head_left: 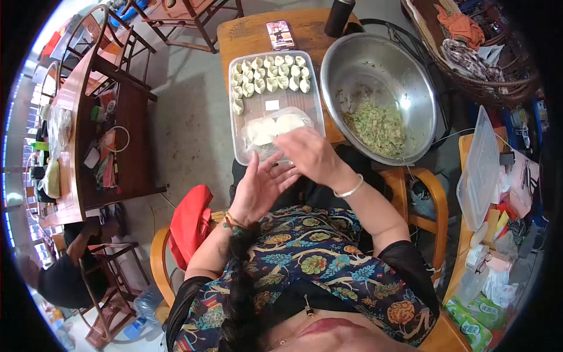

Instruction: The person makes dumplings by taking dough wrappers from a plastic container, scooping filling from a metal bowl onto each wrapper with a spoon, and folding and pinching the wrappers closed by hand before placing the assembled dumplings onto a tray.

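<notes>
Taking the tray as the dial's centre, with 12 o'clock away from the body, the dumplings fill its far part in close rows from 10 to 2. White wrappers lie in a clear bag toward 6, inside the tray.

The left hand is beside the tray's near edge at 6, palm up, fingers loose and spread, apparently gripping nothing. The right hand is at 5, its fingers bent over the wrappers; the fingertips are blurred, so I cannot tell whether it grasps one. The bowl of filling is at 3, just beside the tray.

Pulling at the wrappers could tear one or lift two, since they overlap and would probably cling. Dragging the bag toward 12 could push dumplings together and stick or dent them, as they sit close. Filling carried from 3 could drip in the gap. A wide reach might knock the phone at 12 or the flask at 1 off the counter.
</notes>
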`<state>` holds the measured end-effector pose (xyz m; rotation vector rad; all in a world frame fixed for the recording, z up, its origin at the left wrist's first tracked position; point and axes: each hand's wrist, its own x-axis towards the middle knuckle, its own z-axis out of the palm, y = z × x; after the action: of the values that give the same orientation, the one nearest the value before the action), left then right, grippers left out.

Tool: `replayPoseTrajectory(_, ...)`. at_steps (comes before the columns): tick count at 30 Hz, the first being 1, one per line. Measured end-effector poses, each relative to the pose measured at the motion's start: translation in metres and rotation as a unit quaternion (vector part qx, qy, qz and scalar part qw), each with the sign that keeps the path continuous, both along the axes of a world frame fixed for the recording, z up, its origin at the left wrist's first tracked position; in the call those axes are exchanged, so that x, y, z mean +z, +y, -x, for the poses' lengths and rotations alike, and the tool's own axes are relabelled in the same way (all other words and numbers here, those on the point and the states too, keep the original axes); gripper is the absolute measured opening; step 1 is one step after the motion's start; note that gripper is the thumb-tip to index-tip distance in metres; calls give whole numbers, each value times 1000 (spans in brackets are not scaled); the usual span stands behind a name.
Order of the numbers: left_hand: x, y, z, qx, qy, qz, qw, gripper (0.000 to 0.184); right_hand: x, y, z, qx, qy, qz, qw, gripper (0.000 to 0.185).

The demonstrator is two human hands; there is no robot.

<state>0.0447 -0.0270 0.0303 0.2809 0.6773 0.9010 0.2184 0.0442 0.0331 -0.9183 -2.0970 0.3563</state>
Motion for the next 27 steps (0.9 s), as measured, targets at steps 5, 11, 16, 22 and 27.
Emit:
replayPoseTrajectory(5,-17,7,-12,25,-78,33,996,59,1,-47,-27,160,-76,-47,983,29)
replayPoseTrajectory(11,-9,13,-36,-14,16,14,1000,40,53,-58,-122,-186,-164,-24,968,43)
replayPoseTrajectory(16,-20,17,-59,-65,45,42,996,36,59,-80,-197,-362,-326,128,864,43)
replayPoseTrajectory(22,-38,21,-85,-103,62,0,993,37,42,-86,-221,-339,-371,254,827,19)
replayPoseTrajectory(27,-47,25,-101,-151,117,-19,981,38,33,-75,-239,-335,-369,226,837,13)
